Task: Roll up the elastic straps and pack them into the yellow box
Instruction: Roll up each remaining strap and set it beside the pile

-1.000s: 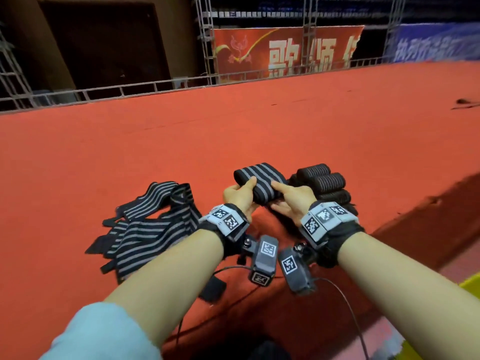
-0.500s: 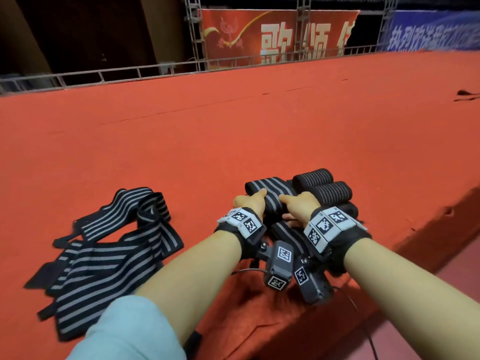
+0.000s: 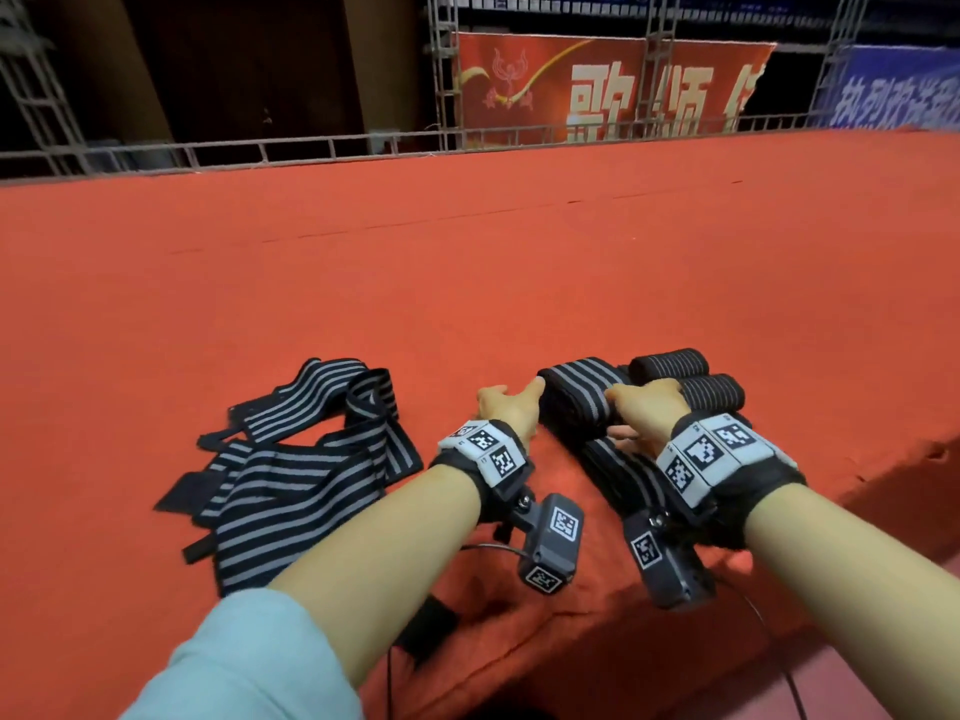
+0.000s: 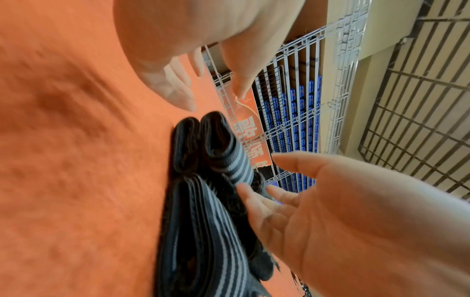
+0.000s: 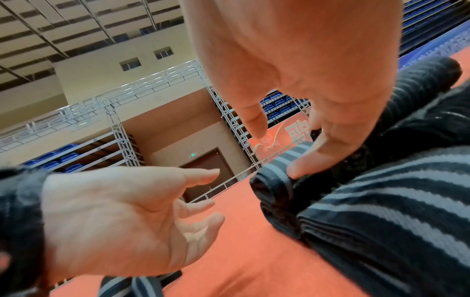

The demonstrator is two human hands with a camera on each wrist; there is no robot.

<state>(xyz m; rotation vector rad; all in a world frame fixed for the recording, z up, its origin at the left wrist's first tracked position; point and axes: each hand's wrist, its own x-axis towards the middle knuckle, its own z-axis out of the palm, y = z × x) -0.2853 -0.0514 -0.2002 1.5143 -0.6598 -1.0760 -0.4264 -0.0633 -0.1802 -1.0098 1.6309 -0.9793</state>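
My right hand [image 3: 641, 407] presses its fingers [image 5: 307, 166] on the half-rolled strap [image 3: 576, 394] at centre frame on the red bench [image 3: 467, 283]. My left hand [image 3: 506, 407] hovers beside it, fingers spread, holding nothing. With one hand on it, the elastic could spring loose and unwind. I count two finished rolls [image 3: 691, 379] right of it, a loose heap [image 3: 291, 459] lower left, number unclear. The yellow box isn't visible.

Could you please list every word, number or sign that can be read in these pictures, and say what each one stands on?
"歌颂", then a third character cut off: large pale characters on the red banner behind the railing.
White characters on the blue banner at the far right: too blurred to read.
Black-and-white square code markers on the wrist bands: patterns only, no words.
Green sign above the door: too small to read.
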